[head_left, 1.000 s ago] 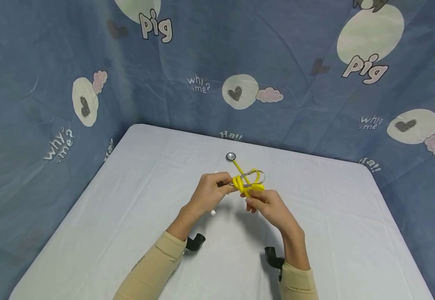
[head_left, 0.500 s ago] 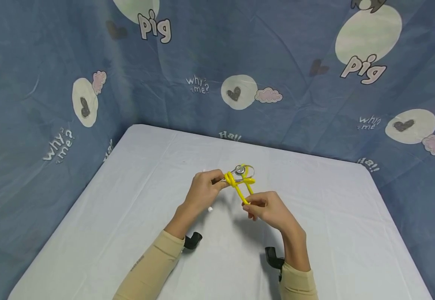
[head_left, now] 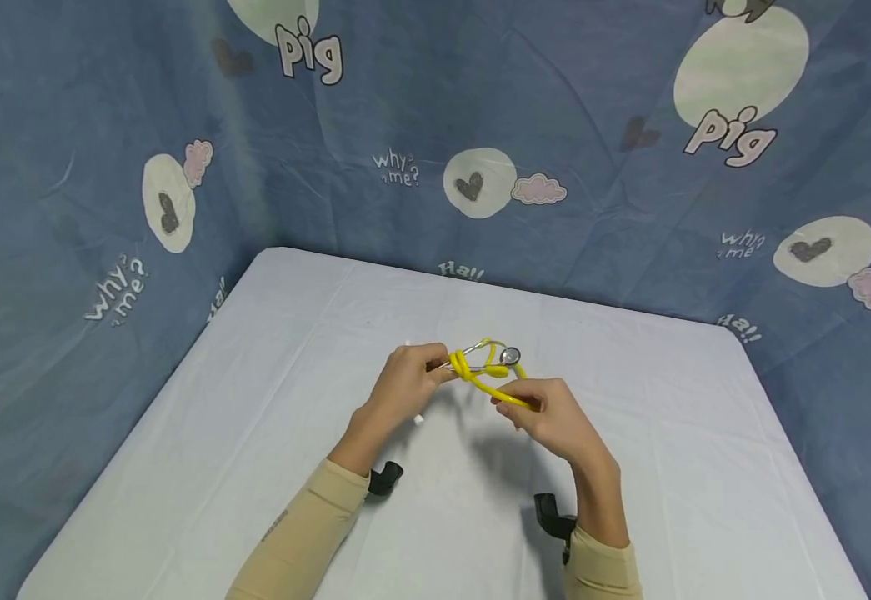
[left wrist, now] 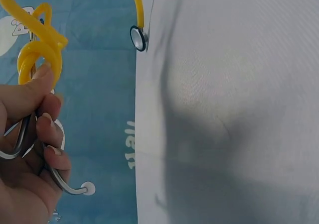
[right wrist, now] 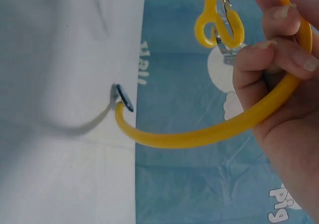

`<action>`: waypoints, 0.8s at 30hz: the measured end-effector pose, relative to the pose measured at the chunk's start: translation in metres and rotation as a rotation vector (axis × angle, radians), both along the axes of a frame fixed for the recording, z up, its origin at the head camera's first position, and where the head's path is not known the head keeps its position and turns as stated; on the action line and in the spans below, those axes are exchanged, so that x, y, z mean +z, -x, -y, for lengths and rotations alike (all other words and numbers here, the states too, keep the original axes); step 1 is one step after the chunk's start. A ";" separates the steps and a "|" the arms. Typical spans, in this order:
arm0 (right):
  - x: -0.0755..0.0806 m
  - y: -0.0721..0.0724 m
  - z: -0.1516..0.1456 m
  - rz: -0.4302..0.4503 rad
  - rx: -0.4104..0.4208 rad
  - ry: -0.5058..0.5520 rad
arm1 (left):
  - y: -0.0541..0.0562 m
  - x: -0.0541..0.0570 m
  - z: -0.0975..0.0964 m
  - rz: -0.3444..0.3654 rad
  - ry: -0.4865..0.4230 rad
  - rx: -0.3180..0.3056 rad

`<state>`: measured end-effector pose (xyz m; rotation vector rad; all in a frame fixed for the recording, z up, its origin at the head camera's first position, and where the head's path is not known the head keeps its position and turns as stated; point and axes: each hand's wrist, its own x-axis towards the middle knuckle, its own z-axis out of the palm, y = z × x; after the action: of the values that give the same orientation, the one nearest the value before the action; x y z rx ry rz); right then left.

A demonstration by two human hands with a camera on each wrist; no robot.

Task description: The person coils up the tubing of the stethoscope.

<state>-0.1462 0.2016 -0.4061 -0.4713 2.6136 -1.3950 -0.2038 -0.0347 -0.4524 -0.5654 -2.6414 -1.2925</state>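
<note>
I find the stethoscope [head_left: 495, 372] aloft over the bench [head_left: 675, 433], its yellow tube [right wrist: 189, 140] running sideways from the coil [head_left: 461, 364] by the left hand [head_left: 405, 383], fingers clamped on the metal stems [left wrist: 22, 137], to the right hand's [head_left: 555, 418] clamped fingers, nearest the chest piece [head_left: 510, 356] just beyond.

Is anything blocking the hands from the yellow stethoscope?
No, nothing visible is in the way. The left hand holds the metal tubes of the stethoscope, and the right hand holds its yellow tube, so both touch it directly.
</note>
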 end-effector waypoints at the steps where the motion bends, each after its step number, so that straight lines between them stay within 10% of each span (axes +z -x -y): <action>1: 0.000 0.000 0.000 -0.009 -0.002 0.007 | 0.000 0.000 -0.001 0.002 0.007 -0.008; 24: -0.005 0.003 -0.004 -0.257 -0.109 -0.003 | -0.009 -0.004 -0.013 0.051 0.112 -0.393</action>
<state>-0.1489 0.2059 -0.4110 -0.5492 2.8835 -1.4492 -0.1947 -0.0215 -0.4560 -1.1296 -2.7503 -1.2659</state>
